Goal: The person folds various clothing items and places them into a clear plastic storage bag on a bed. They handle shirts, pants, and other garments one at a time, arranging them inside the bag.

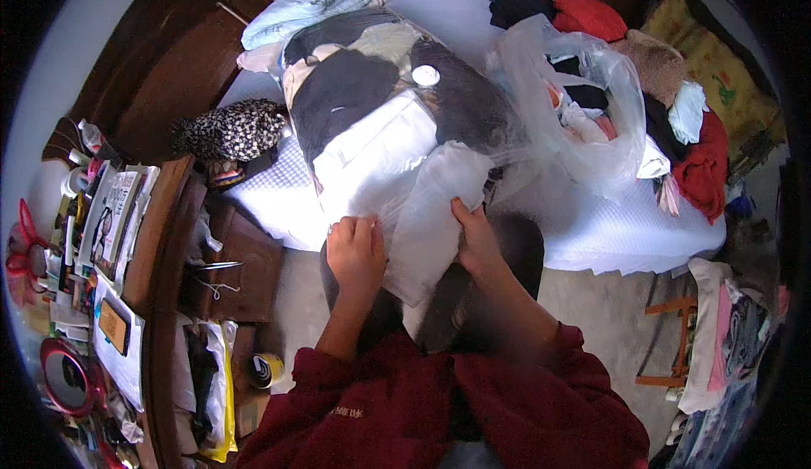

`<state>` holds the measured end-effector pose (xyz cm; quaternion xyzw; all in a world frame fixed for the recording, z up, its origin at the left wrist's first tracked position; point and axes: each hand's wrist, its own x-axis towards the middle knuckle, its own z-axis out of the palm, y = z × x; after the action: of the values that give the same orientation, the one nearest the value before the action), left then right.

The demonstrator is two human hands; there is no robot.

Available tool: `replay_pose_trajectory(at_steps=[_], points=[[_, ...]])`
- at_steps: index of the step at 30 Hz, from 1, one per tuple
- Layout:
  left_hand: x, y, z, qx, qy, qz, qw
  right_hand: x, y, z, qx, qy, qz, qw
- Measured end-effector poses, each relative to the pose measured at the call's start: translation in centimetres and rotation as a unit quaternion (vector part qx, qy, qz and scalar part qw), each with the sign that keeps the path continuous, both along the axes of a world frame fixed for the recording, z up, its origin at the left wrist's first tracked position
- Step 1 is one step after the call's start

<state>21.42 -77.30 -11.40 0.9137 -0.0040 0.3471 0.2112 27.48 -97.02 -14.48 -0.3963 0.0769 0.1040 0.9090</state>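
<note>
1. Nearest, above the knees, the right hand [480, 237] pinches the edge of a whitish plastic sheet [432, 216], thumb on top.
2. The left hand [355, 251] curls its fingers at the sheet's opposite edge; its thumb is hidden, so I cannot tell how firmly it grips.
3. Grey floor [583, 313] shows on both sides of the legs, running left to a wooden desk [173, 241] and right to a wooden frame [680, 338] near draped clothes.
4. Beyond the knees, the mattress's [583, 248] pale quilted edge bows across the view.
5. On it lies a transparent storage bag [372, 123] of dark and light textiles, with a round white cap [426, 75]; glare hides where sheet and bag meet.
6. To its right, an open clear bag [621, 152] overlaps a clothes pile [705, 165].
7. Dark fisheye corners cut off the room's margins.
</note>
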Motion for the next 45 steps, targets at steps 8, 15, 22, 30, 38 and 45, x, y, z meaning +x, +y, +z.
replay_pose_trajectory(at_steps=[8,15,22,30,38,45], points=[[0.2,0.2,0.6,-0.054,-0.064,-0.024,0.996,7.8,7.0,2.3,0.095,-0.124,-0.061,0.986],[0.2,0.6,0.6,-0.06,-0.101,-0.063,0.991,13.7,10.7,3.7,-0.041,-0.2,-0.107,0.973],[0.2,1.0,1.1,-0.041,-0.087,-0.082,0.992,24.7,12.3,3.8,-0.388,-0.087,-0.271,0.877],[0.0,1.2,2.0,-0.083,-0.066,-0.099,0.989,25.7,11.9,5.9,-0.198,-0.07,-0.233,0.95],[0.1,0.7,1.6,-0.091,-0.027,-0.112,0.989,26.5,6.8,4.1,-0.499,-0.241,-0.272,0.787],[0.2,0.6,1.0,-0.094,-0.011,-0.091,0.991,16.9,8.5,4.2,-0.736,-0.366,-0.153,0.549]])
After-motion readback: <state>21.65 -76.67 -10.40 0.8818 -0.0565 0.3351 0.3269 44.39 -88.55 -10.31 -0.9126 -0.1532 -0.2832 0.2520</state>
